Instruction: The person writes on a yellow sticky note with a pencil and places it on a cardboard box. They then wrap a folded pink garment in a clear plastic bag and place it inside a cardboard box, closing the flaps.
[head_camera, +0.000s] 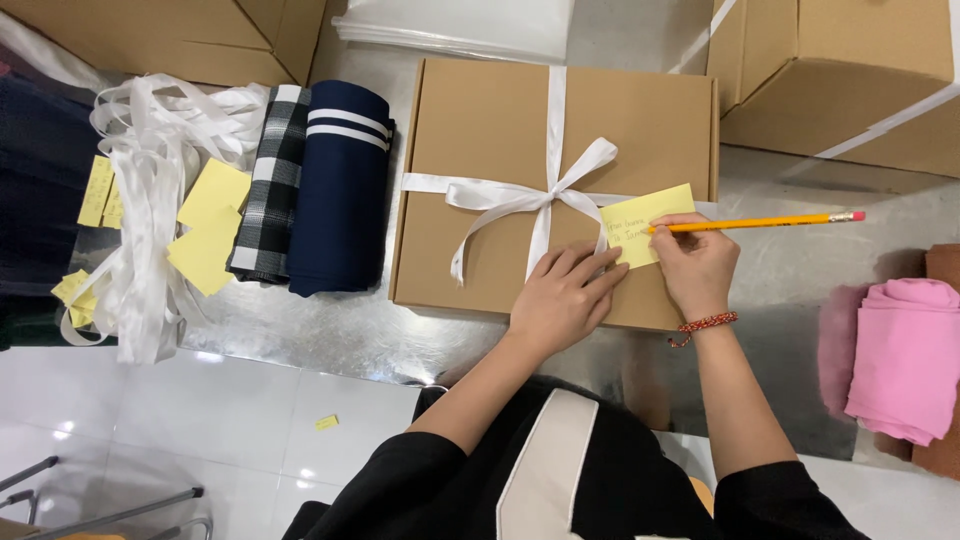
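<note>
The right hand (697, 262) reaches forward from 6 o'clock with the wrist straight; its fingers are curled and pinch one yellow pencil (760, 222) near the tip. The pencil lies almost level, its pink eraser pointing to 3 o'clock and its tip touching one yellow sticky note (645, 222). The left hand (565, 297) lies flat with the fingers spread a little, and the fingertips press the lower left edge of this note. The note sits on the lid of one flat brown box (480, 130), on the right part of the lid, just beside the bow of one white ribbon (535, 195) that is tied around the box. The box rests on the shiny tabletop (770, 250).

At 9 o'clock from the box stand two rolled fabrics: one navy roll (340, 190) with white stripes and one black-and-white checked roll (272, 185), touching each other. Further to 9 o'clock is a heap of loose white ribbons (150, 210) with several more yellow notes (208, 225) on it. At 3 o'clock lies one folded pink cloth (905, 355). Two bigger cardboard boxes are at 11 o'clock (180, 35) and at 1 o'clock (840, 80).
</note>
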